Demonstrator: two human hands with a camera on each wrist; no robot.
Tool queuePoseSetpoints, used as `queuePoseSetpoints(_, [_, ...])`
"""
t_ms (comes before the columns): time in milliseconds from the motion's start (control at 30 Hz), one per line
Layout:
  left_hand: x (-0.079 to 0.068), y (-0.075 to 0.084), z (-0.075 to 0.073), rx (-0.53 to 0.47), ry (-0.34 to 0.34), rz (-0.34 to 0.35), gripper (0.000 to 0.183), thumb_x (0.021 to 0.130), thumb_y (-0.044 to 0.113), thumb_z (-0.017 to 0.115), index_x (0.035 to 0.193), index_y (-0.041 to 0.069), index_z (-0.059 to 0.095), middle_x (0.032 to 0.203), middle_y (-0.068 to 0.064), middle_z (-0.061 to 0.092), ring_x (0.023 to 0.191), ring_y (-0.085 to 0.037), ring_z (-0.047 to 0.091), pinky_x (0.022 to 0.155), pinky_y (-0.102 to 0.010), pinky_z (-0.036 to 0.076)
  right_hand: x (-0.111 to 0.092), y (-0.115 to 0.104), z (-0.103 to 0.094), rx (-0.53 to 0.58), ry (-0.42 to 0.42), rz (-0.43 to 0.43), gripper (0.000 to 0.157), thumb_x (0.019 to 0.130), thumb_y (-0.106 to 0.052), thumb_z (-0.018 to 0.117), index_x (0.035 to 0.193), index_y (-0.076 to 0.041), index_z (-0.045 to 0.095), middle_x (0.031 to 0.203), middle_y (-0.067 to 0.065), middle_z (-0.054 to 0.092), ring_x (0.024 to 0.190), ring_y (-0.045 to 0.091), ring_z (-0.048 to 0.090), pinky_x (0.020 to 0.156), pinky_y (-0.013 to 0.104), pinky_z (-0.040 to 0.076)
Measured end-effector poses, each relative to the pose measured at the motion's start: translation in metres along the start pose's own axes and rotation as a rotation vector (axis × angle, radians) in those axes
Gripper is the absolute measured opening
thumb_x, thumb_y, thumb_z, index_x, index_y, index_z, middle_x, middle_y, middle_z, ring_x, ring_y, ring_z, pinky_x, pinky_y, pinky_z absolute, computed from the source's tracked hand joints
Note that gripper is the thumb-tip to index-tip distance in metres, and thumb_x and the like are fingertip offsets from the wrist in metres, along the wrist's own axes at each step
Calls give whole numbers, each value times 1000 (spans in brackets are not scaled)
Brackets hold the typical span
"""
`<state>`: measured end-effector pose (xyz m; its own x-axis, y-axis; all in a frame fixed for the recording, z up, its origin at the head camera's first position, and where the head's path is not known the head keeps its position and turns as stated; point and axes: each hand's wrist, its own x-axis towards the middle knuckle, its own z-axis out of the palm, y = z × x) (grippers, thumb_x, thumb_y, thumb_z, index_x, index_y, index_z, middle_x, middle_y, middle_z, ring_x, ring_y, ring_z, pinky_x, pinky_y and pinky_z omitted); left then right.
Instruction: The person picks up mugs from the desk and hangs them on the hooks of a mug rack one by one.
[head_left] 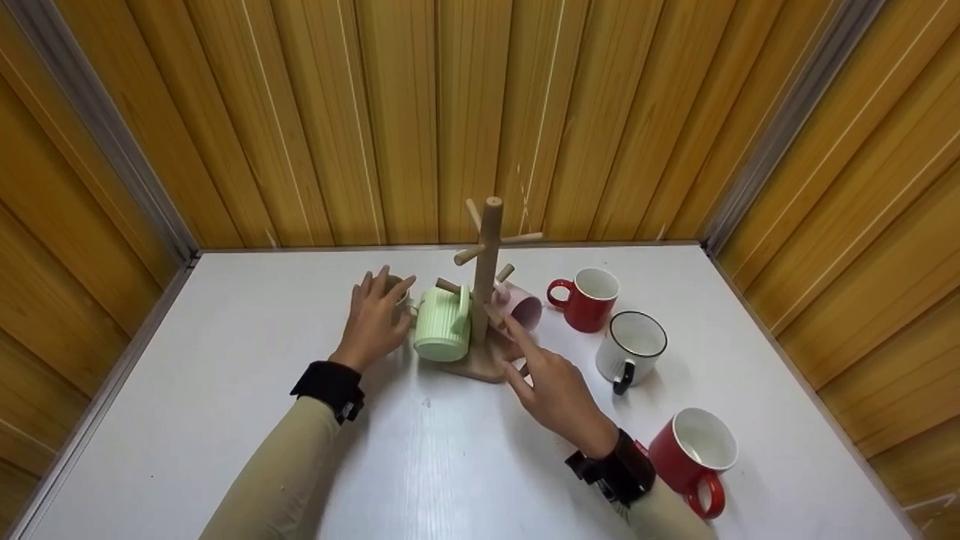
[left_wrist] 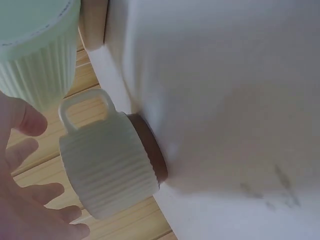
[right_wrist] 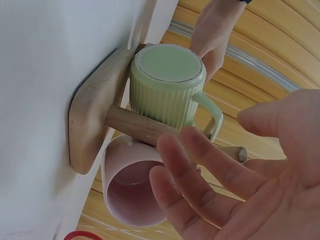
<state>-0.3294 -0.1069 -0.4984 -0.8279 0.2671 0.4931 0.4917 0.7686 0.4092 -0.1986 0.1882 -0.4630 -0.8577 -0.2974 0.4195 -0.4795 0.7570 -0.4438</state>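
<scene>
My left hand [head_left: 375, 319], fingers spread, is at a ribbed pale mug [left_wrist: 112, 165] with a brown base. That mug stands upright on the table, partly hidden in the head view; a gap separates it from the fingers in the left wrist view. A wooden mug tree [head_left: 489, 240] rises in the middle. On its lower pegs hang a ribbed light green mug [head_left: 439, 330], bottom toward me, and a pink mug [right_wrist: 135, 192] with its mouth outward. Before the post, my right hand [head_left: 555, 390] has loosely extended fingers and holds nothing; whether its fingertips touch a peg I cannot tell.
To the right of the tree stand a red mug [head_left: 590, 311], a white mug with a black handle [head_left: 626, 360] and, nearer me, another red mug [head_left: 675, 457]. Upper pegs [head_left: 523, 238] stick out from the post. Wood-patterned walls [head_left: 390, 120] enclose the white table [head_left: 442, 465].
</scene>
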Motion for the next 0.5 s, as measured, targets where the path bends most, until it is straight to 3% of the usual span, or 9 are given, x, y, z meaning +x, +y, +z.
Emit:
queuePoseSetpoints(233, [3,-6,-1,28,-128,-41,59,96,18,65,153,20,51,162,-30,28,145,-62,20,118,-72,12,-7,2,-3,0,-14,26,70,98,-19,69,160,-17,36,83,0,70,75,18,69,58,29,49])
queuePoseSetpoints(500, [7,-10,0,55,-184,-70,56,99,25,62,154,23,50,164,-30,23,145,-63,16,117,-73,11,-15,4,-6,-8,4,28,65,100,-20,66,158,-17,39,97,-3,76,79,15,70,64,31,52])
